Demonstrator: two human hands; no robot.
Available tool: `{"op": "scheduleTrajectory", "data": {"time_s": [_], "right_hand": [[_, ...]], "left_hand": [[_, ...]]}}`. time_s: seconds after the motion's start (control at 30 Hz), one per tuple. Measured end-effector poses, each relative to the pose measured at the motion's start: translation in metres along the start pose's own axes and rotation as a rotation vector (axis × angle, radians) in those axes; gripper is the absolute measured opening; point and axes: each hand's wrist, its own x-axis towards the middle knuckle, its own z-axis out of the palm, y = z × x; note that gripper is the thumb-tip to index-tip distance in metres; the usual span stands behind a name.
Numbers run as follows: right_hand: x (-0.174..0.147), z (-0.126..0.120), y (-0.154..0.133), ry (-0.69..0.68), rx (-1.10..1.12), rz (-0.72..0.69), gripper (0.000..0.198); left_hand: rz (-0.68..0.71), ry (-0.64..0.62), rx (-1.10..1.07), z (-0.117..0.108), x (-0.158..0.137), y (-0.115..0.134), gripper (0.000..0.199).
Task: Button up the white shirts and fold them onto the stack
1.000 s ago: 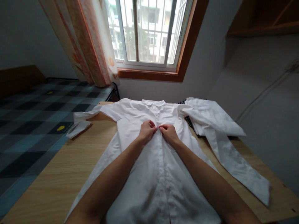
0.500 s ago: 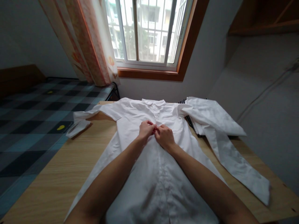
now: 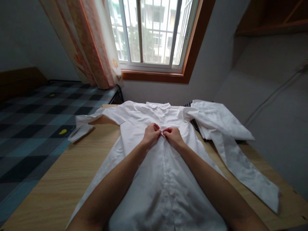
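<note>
A white long-sleeved shirt (image 3: 134, 131) lies front side up on the wooden table, its collar at the far edge and its sleeves spread to both sides. At the front placket, around chest height, my left hand (image 3: 152, 133) pinches the cloth with thumb and forefinger. Just to its right my right hand (image 3: 172, 135) is closed in a pinch on the placket too, with a small gap between the fingertips of both hands. Any button at the fingers is too small or hidden to make out.
Folded white clothing (image 3: 221, 118) with a black-and-white striped piece under it sits at the table's back right. A bed with a checked cover (image 3: 48, 115) adjoins on the left. The table (image 3: 62, 173) ends near the wall below a barred window (image 3: 154, 35).
My fingertips were together at the placket; now they are slightly apart, the right hand having shifted a little to the right. The shirt lies much as before.
</note>
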Motion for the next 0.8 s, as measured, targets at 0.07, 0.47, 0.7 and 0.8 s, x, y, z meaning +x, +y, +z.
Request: {"op": "scheduleTrajectory", "data": {"time_s": [0.07, 0.47, 0.7, 0.8], "right_hand": [[0.004, 0.001, 0.003, -0.017, 0.030, 0.019, 0.019], [-0.012, 0.000, -0.018, 0.098, -0.286, -0.207, 0.014], [-0.016, 0.004, -0.017, 0.132, -0.263, -0.206, 0.012], [-0.010, 0.005, -0.011, 0.123, -0.092, -0.131, 0.012]], "left_hand": [[0.045, -0.013, 0.043, -0.002, -0.001, 0.001, 0.012], [0.049, -0.011, 0.118, -0.006, -0.004, 0.010, 0.011], [0.024, 0.045, 0.059, -0.001, -0.006, 0.007, 0.012], [0.063, 0.076, 0.053, 0.002, -0.009, 0.009, 0.010]]}}
